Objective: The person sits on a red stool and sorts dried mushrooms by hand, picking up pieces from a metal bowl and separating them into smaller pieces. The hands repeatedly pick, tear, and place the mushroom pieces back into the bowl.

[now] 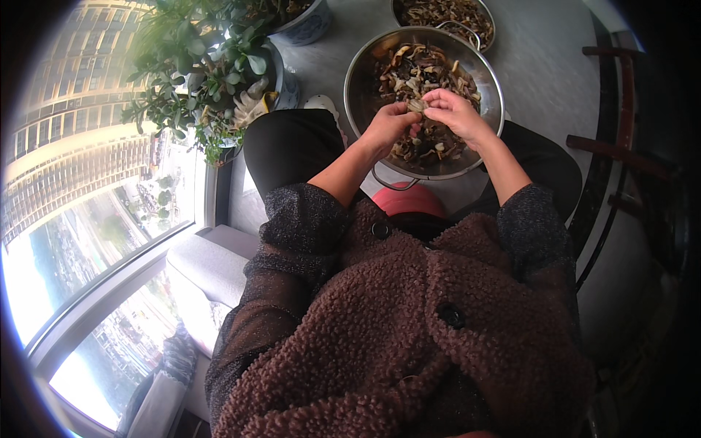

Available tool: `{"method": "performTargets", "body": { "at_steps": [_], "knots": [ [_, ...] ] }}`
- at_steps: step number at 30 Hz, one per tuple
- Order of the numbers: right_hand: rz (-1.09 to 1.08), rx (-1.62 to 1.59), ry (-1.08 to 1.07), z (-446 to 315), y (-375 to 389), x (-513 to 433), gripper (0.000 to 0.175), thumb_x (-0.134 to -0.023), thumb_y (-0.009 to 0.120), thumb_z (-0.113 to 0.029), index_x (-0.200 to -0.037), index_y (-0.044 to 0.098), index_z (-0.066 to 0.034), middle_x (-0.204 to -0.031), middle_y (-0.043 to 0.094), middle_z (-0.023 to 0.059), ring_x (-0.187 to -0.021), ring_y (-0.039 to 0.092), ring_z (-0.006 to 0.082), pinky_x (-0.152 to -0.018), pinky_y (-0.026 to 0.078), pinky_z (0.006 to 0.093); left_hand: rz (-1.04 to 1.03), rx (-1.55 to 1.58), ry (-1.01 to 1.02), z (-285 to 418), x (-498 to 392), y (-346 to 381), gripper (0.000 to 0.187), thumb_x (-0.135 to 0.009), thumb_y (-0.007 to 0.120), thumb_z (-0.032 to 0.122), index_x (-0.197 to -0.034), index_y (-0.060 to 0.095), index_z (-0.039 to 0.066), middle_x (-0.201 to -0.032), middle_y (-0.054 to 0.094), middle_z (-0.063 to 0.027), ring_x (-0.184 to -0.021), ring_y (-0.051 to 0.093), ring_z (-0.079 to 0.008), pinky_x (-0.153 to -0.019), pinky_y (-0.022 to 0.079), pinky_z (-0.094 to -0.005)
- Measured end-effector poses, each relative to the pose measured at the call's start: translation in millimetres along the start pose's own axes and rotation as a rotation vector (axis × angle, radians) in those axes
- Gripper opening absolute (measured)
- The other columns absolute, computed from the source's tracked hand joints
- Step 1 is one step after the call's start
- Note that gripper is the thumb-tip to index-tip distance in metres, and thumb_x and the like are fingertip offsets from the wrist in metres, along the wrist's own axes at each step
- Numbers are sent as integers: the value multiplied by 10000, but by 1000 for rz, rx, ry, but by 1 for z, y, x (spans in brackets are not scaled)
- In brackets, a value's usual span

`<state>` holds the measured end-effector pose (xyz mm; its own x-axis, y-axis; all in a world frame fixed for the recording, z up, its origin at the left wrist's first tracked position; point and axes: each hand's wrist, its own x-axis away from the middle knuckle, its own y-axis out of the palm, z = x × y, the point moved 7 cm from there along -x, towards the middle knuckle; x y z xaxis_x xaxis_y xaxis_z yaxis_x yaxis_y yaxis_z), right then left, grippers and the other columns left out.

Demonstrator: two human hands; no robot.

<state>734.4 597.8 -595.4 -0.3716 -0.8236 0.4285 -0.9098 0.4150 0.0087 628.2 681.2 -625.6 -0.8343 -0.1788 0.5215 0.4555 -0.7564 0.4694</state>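
Both my hands are over a wide stainless steel bowl (491,87) with loop handles, between my knees. Brown and pale pieces that look like mushrooms (421,65) lie inside it. A small pale piece (417,105) is pinched between my fingertips at the middle of the bowl. My left hand (395,125) holds it from the left, palm turned inward. From the right, my right hand (450,111) grips the same piece with thumb and fingers. The exact kind of the piece cannot be told.
A second metal bowl (492,27) with similar pieces stands just beyond the first. A red round object (411,201) shows below the near handle. Potted plants (219,71) and a work glove (251,107) are at the left by the window. Dark wooden furniture (624,148) stands at the right.
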Motion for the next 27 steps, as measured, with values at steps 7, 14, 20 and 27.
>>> {"method": "performTargets", "body": {
  "at_steps": [7, 14, 20, 27],
  "knots": [
    [24, -2, -28, 8, 9, -4, 285, -829, 598, -106, -1094, 578, -5, -992, 616, 43, -914, 560, 119, -817, 437, 266, 4, -32, -26, -1, 1, -1, 97, -853, 593, 117, -924, 613, 55, -731, 602, 4, -611, 550, -61, -534, 423, -188],
    [6, -312, 31, 10, 13, -2, 252, -826, 576, -98, -1062, 589, -13, -970, 618, 36, -910, 571, 124, -814, 440, 265, -32, 30, -7, 3, 2, 4, 90, -854, 579, 126, -906, 606, 58, -718, 595, -9, -594, 541, -87, -551, 413, -209],
    [115, -391, 163, 17, -6, 1, 193, -865, 559, -99, -1045, 580, -33, -935, 612, 39, -869, 588, 139, -779, 464, 282, -71, 143, -22, 9, 5, 7, 56, -861, 551, 93, -902, 569, 60, -780, 587, -33, -670, 542, -141, -637, 441, -265],
    [133, -645, 195, 24, -8, 1, 203, -934, 509, -109, -1092, 544, 14, -1061, 619, 131, -969, 612, 213, -837, 498, 306, 41, 199, -6, 10, 4, 2, 40, -885, 550, 81, -908, 571, 56, -800, 594, -28, -660, 551, -106, -608, 454, -230]
  ]
}}
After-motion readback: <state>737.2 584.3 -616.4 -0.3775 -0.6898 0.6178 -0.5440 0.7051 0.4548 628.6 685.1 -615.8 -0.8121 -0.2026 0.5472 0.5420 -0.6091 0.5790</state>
